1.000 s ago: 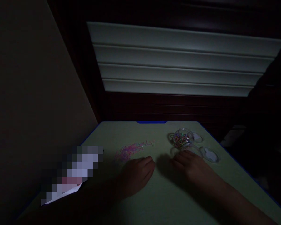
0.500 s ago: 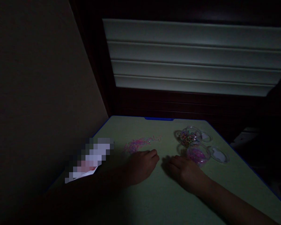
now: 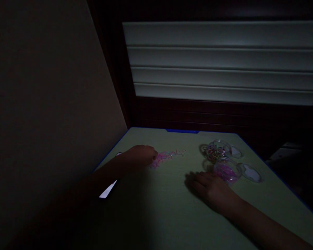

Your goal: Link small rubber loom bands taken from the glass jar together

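A loose pile of small pink and pale strands (image 3: 163,158) lies on the pale green table (image 3: 167,201). At the pile's left end is my left hand (image 3: 142,155), fingers curled together; whatever they may hold is hidden. My right hand (image 3: 207,185) rests on the table at the right, its fingers bent and pressed together, with their tips in shadow. Just beyond it stands a clear round tub of pink pieces (image 3: 226,172). Behind that is another clear tub with multicoloured pieces (image 3: 216,151).
Two clear lids, one near (image 3: 251,172) and one farther back (image 3: 235,151), lie right of the tubs. A lit phone (image 3: 108,190) is partly under my left arm. A wall borders the left side, and a slatted panel (image 3: 219,59) stands behind.
My left hand has moved left and away from me, from the near side of the pile to its left end, now covering much of the phone. My right hand has stayed nearly still.
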### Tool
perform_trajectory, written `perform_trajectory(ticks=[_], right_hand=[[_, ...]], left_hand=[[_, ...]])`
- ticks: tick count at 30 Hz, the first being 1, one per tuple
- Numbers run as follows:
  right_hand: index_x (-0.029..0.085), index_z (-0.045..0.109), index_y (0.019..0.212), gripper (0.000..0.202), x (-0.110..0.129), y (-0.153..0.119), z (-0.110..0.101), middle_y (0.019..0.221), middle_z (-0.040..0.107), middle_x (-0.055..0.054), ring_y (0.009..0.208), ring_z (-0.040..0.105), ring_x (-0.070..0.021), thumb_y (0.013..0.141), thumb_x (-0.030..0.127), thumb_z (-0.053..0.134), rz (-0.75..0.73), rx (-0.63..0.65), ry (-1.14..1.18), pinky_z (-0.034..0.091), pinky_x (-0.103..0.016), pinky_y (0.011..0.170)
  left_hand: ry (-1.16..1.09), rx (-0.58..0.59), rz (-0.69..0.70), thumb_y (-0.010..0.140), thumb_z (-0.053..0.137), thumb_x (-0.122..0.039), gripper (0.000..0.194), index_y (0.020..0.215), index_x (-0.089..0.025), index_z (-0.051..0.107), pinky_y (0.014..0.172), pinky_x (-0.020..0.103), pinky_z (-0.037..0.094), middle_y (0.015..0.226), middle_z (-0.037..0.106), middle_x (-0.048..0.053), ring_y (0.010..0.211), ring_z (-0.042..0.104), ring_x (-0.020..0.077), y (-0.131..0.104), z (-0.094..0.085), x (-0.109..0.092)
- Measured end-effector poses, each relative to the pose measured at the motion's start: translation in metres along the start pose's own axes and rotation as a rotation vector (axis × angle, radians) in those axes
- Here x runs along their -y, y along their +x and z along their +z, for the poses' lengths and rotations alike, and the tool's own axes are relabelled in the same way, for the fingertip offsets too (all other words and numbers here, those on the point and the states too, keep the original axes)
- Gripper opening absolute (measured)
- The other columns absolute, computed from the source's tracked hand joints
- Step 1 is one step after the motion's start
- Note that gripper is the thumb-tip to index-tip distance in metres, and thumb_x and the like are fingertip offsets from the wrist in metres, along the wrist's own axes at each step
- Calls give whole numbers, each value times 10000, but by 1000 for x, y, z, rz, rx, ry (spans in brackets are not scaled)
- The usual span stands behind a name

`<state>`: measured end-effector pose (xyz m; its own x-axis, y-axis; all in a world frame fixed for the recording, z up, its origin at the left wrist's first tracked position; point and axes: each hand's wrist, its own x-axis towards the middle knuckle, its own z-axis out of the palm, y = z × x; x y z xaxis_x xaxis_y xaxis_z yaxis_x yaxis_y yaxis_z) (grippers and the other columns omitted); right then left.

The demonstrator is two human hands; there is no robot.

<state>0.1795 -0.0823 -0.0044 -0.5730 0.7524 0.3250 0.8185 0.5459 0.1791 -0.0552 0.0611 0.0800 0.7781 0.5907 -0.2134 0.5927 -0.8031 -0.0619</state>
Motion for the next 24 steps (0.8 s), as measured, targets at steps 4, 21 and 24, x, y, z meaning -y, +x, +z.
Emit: perform_trajectory(ticks=[4,21,24], right_hand=[[175,544,1080,256,0,-1,1,987,617,-56,800,561,-156,842,160,451,7,2,6,439,-311,684],[167,562,1046,231,0,0,0,951,624,-66,787,564,-153,843,168,453,1,-31,5,441,-307,675],[170,566,1022,213,1,1,-2,922,622,-52,755,558,-148,845,171,448,0,-7,-4,437,-297,649]], left_hand=[[-5,38,12,765,427,-173,172,788,-172,598,597,243,370,819,602,41,716,543,147,1,4,6],[28,20,74,758,466,-229,143,821,-178,584,629,259,380,849,597,45,735,537,162,8,15,0],[7,31,82,755,458,-185,143,818,-183,586,639,252,377,849,597,34,743,536,153,7,14,-3]])
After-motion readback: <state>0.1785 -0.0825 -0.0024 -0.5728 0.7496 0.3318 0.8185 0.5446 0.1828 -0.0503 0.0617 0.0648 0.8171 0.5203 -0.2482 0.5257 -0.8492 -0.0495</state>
